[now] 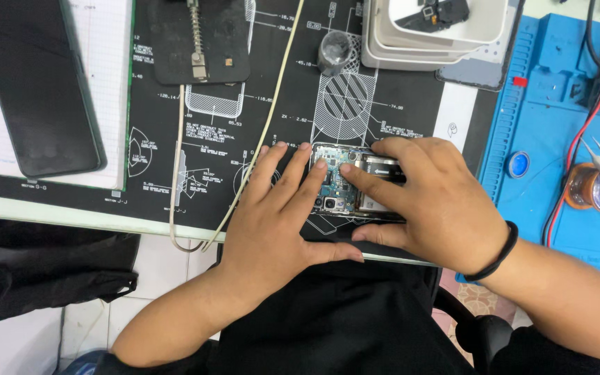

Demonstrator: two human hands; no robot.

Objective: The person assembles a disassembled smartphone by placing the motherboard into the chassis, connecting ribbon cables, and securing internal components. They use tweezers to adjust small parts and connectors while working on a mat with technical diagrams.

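Lying flat, opened phone (345, 187), long axis left-right

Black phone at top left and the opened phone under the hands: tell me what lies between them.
In the head view, a cream cable crosses the black printed mat between the black phone and the opened phone.

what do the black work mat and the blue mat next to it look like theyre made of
Black work mat: probably soft rubber or vinyl, matte with white printed diagrams and no glare. Blue mat: looks like moulded silicone, since it has raised ridges and recessed compartments with a dull sheen. Neither can be confirmed by sight.
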